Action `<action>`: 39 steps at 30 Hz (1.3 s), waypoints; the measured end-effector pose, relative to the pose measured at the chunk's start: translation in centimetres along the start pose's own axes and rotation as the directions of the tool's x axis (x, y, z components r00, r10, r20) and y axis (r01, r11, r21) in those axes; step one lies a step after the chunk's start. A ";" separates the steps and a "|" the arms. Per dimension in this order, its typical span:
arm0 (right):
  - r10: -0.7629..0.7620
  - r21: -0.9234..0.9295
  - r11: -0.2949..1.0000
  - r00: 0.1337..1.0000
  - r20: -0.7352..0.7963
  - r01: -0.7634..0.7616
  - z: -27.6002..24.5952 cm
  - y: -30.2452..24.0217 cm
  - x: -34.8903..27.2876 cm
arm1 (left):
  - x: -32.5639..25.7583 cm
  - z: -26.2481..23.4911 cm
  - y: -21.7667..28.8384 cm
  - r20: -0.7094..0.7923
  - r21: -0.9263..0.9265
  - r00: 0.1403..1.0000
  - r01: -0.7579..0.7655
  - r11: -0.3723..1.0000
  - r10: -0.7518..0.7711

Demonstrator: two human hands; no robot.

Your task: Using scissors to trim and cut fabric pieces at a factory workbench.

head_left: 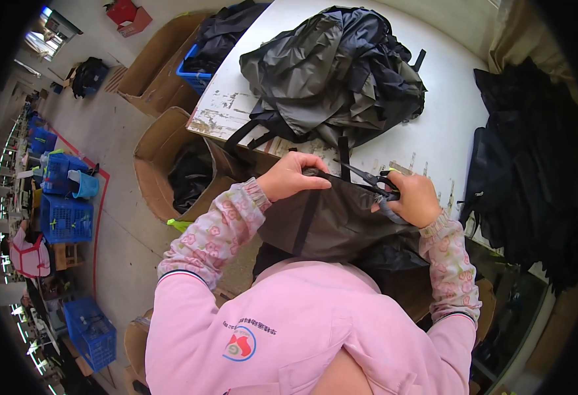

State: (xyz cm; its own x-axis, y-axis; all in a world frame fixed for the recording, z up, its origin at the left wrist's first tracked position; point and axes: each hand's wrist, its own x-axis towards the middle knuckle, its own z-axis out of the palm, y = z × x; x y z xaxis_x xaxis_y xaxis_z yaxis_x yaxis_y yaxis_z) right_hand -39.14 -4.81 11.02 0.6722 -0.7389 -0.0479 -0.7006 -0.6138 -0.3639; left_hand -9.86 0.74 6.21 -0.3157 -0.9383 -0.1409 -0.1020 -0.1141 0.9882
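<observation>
Dark grey fabric piece (pixel 332 220) with a black strap hangs at the white table's (pixel 434 131) near edge, left hand (pixel 293 175) pinching its top edge; right hand (pixel 413 197) closed around black-handled scissors (pixel 371 179).

Single head-mounted fisheye view.
Looks steeply down, close over the person's chest and forearms, toward the white table (pixel 434 125) ahead.
</observation>
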 end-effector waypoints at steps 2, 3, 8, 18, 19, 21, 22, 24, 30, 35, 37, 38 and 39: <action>0.108 0.048 0.993 0.994 -0.018 -0.107 0.0 1.4 -1.4 | 0.0 -0.2 0.4 -0.019 -0.011 0.999 -0.030 0.999 0.030; 0.215 0.096 0.973 0.976 -0.031 -0.211 0.0 2.3 -2.4 | 0.2 -0.6 0.7 -0.026 -0.005 0.999 -0.041 0.999 0.041; 0.340 0.237 0.913 0.940 0.008 -0.332 1.2 7.7 -7.8 | 1.7 -3.7 4.4 -0.087 0.139 0.992 -0.074 0.988 0.086; 0.435 0.351 0.885 0.811 -0.391 -0.306 -4.3 11.8 -9.0 | 13.2 -9.4 9.8 -0.051 0.596 0.861 -0.380 0.708 0.506; 0.426 0.407 0.876 0.811 -0.401 -0.258 -4.1 11.4 -8.8 | 14.1 -9.6 10.0 -0.085 0.705 0.856 -0.310 0.638 0.510; 0.418 0.410 0.873 0.840 -0.347 -0.265 -3.5 10.3 -9.1 | 14.8 -9.9 9.2 -0.116 0.800 0.846 -0.231 0.554 0.520; 0.405 0.398 0.879 0.853 -0.329 -0.264 -2.7 10.0 -9.5 | 14.9 -9.9 8.6 -0.148 0.856 0.791 -0.198 0.478 0.594; 0.466 0.461 0.832 0.841 -0.276 -0.310 -1.1 8.1 -10.5 | 14.8 -9.5 7.8 -0.169 0.895 0.695 -0.189 0.404 0.699; 0.543 0.639 0.692 0.826 -0.153 -0.336 3.3 5.8 -14.1 | 2.9 -11.4 1.4 -0.606 0.662 0.509 -0.103 0.742 0.611; 0.483 0.434 0.826 0.848 -0.218 -0.359 8.0 5.6 -14.6 | -7.3 -11.7 -9.7 -0.921 -0.115 0.369 0.050 0.992 -0.125; 0.447 0.382 0.859 0.864 -0.231 -0.342 8.7 4.0 -13.3 | -8.3 -9.1 -10.6 -0.798 -0.421 0.446 0.069 0.905 -0.405; 0.426 0.384 0.866 0.875 -0.229 -0.321 9.2 3.8 -12.8 | -8.2 -7.8 -10.7 -0.718 -0.528 0.497 0.067 0.847 -0.487; 0.431 0.381 0.865 0.873 -0.228 -0.327 9.8 3.5 -12.0 | -7.7 -7.0 -11.3 -0.677 -0.553 0.550 0.060 0.831 -0.490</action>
State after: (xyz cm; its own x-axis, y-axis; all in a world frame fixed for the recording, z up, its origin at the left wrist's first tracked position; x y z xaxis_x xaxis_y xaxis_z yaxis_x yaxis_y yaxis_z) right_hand -47.30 4.65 1.17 0.2304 -0.9730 0.0135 -0.7344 -0.1830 -0.6536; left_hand 0.36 6.98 -3.47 0.5148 -0.6807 -0.5212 0.4177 -0.3318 0.8458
